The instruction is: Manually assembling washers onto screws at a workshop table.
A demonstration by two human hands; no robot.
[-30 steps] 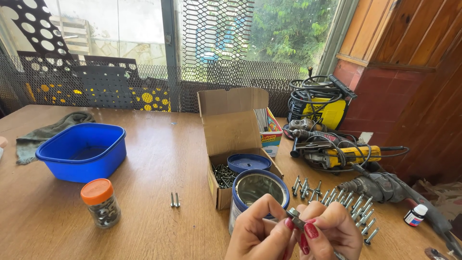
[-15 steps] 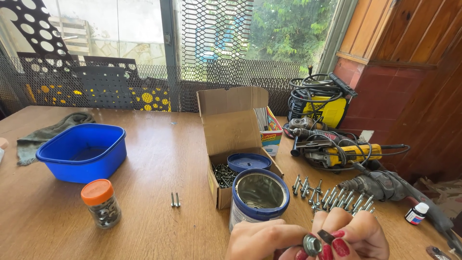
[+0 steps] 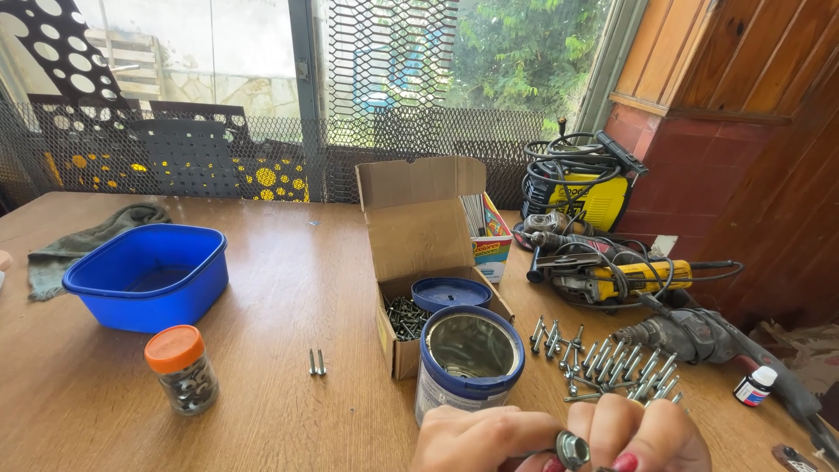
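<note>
Both hands near edge — left hand (image 3: 476, 437) and right hand (image 3: 647, 433) pinched shut on nut (image 3: 572, 449), just near of tin (image 3: 468, 358) — bolts (image 3: 603, 358) right.

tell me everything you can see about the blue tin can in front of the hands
The blue tin can is a round open can with a blue rim and band, a pale label below and a shiny bare-metal inside. It stands upright on the wooden table, close beside the cardboard box of screws, just beyond the left hand and right hand.
</note>
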